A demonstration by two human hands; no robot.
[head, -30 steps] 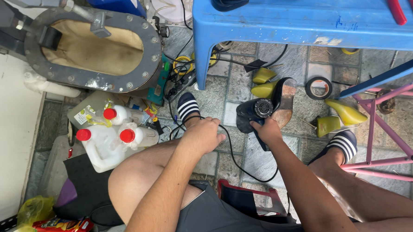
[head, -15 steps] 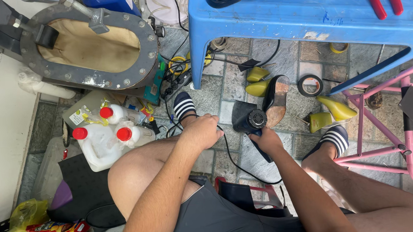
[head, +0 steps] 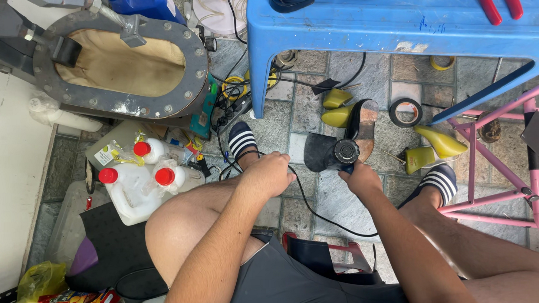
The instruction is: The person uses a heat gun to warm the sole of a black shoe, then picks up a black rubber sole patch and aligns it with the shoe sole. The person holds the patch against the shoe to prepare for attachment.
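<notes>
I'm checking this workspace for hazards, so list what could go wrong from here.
1. The right hand holds a black heat gun whose black cord runs across the floor, under the left hand and past the slippered foot; it might snag.
2. Red-capped jugs sit near the gun; heat could reach them.

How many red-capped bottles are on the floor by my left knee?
3. One small bottle at the back, a large jug in front, and another bottle to its right, all clustered beside the left knee. Others could be hidden by clutter.
</notes>
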